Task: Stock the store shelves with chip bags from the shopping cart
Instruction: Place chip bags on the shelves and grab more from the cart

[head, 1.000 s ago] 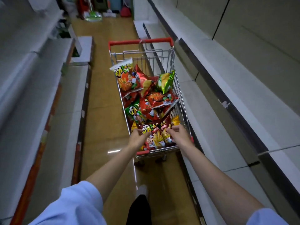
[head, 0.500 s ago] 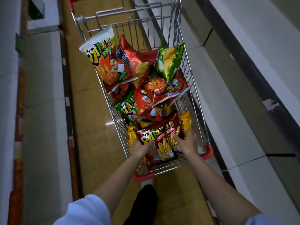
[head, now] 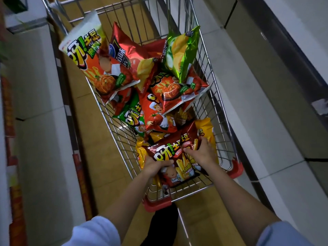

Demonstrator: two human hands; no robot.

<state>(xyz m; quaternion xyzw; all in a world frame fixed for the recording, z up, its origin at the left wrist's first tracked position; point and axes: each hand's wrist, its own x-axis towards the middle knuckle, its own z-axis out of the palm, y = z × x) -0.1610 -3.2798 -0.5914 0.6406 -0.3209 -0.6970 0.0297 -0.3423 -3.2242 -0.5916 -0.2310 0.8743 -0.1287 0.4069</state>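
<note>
Both hands are clamped on the dark red chip bag (head: pixel 174 157) at the near end of the shopping cart (head: pixel 221 121): left hand (head: pixel 154 165) on its left edge, right hand (head: pixel 201 153) on its right. Risk: lifting may drag the yellow bags (head: pixel 206 130) beneath, or squeezing may crush the chips.

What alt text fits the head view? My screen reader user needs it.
Both hands, left hand and right hand, grip a dark red chip bag at the near end of a wire shopping cart full of bags, between bare shelves.
</note>
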